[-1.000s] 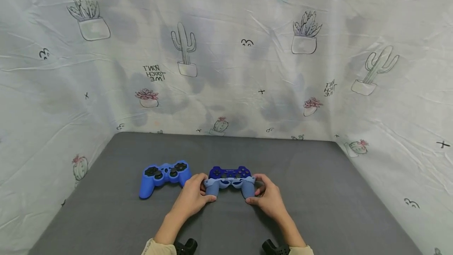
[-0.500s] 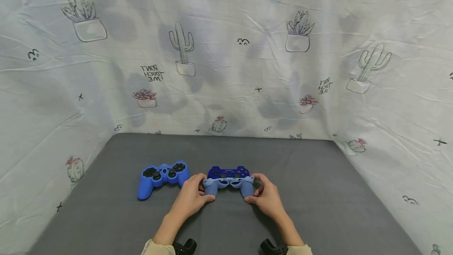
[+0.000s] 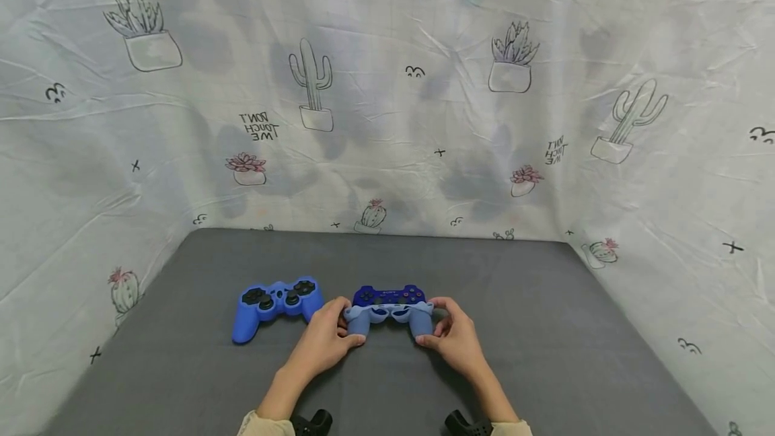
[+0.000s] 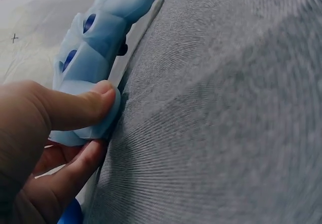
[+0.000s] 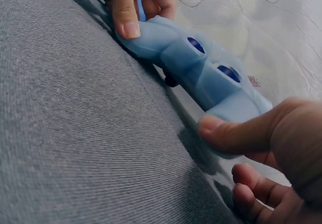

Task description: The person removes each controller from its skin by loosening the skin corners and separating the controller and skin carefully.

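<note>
Both arms reach forward, hands angled inward. The left hand (image 3: 323,336) pinches one handle of a light-blue cover (image 4: 100,48) between thumb and fingers; the right hand (image 3: 457,339) pinches the other. Held between them, a dark-blue controller (image 3: 389,295) sticks out of the cover's far side.

On the counter (image 3: 545,321), the loose controller (image 3: 280,300) lies just left of the left hand (image 3: 327,338). Between the left hand and the right hand (image 3: 455,338) is the 2nd controller (image 3: 390,296), its near part inside the sleeve (image 3: 359,323). The sheet (image 3: 387,153) stands behind the 2 controllers and along the counter's left and right sides.
</note>
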`<state>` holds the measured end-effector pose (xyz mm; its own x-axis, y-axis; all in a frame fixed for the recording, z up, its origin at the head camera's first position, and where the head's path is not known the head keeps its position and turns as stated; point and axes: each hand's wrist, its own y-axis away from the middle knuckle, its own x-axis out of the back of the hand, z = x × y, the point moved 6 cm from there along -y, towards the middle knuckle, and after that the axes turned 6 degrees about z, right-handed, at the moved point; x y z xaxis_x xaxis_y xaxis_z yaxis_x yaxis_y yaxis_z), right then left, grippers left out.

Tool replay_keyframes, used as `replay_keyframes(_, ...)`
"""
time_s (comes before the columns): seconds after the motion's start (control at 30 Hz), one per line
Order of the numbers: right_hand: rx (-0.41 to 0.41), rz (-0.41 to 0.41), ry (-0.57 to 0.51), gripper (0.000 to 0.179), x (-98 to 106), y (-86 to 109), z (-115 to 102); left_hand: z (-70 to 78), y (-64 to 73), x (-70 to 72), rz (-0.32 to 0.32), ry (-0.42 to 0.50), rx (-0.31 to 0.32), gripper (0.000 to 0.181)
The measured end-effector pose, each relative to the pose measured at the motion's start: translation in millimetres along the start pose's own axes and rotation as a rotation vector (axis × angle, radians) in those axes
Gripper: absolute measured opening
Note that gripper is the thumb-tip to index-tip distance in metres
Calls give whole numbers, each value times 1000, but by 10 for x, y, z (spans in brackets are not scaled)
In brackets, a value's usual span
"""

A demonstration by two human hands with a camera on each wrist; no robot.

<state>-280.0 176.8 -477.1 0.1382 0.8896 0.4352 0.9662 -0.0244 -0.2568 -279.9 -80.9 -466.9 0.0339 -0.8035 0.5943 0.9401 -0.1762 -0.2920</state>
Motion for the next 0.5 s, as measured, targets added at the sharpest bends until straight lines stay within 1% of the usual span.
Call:
replay_keyframes(0.17,-34,-15,-59,62,46,-2,-24,24,-4,28,-14,7,-13,41)
replay_keyframes(0.33,-69,-38,-77,62,73,-4,-58,58,-3,40,-40,-5,-5,39)
replay_keyframes(0.4,-77,-58,-85,61,84,5,-102,68,0,44,-47,-6,-2,38)
replay_keyframes(0.5,-73,-95,-112,58,123,40,-252,83,5,59,-48,-11,10,37)
